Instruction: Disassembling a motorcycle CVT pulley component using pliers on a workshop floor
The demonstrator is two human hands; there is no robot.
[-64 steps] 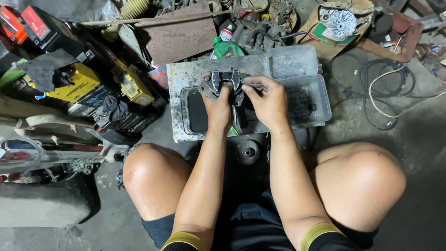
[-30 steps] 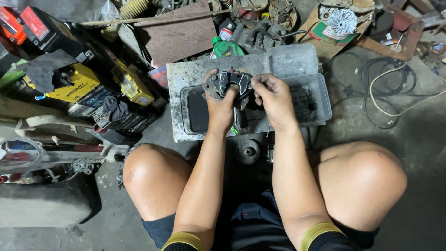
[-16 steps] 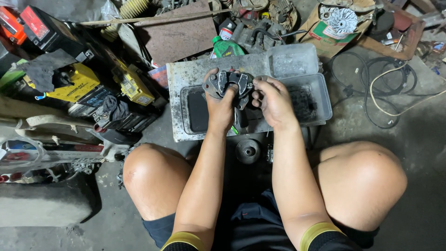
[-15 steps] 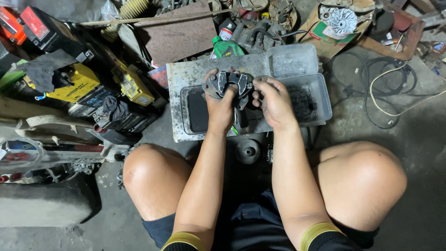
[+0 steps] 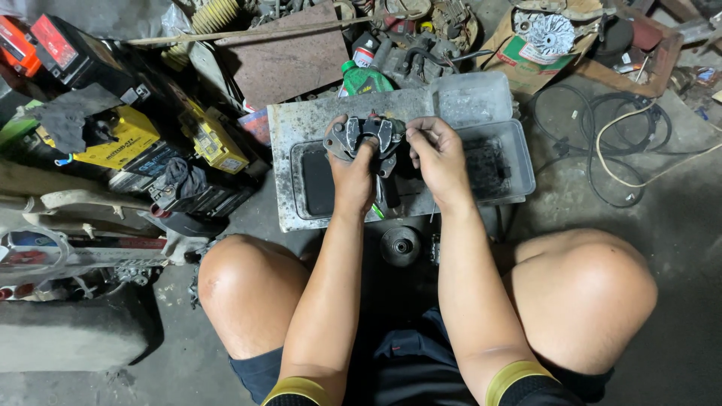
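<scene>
I squat over a dirty grey plastic tray on the floor. My left hand grips a grey metal clutch part with several round holes, held above the tray. My right hand touches the part's right end with pinched fingertips. A dark tool handle lies under the hands across the tray. A black round pulley-like part sits on the floor between my knees.
Yellow and black batteries and engine parts pile up at the left. A green bottle and a rusty plate lie behind the tray. Black and cream cables coil at the right. A grey block sits bottom left.
Both hands lifted the metal part slightly and turned it. My right hand shifted from covering the part to pinching its right end.
</scene>
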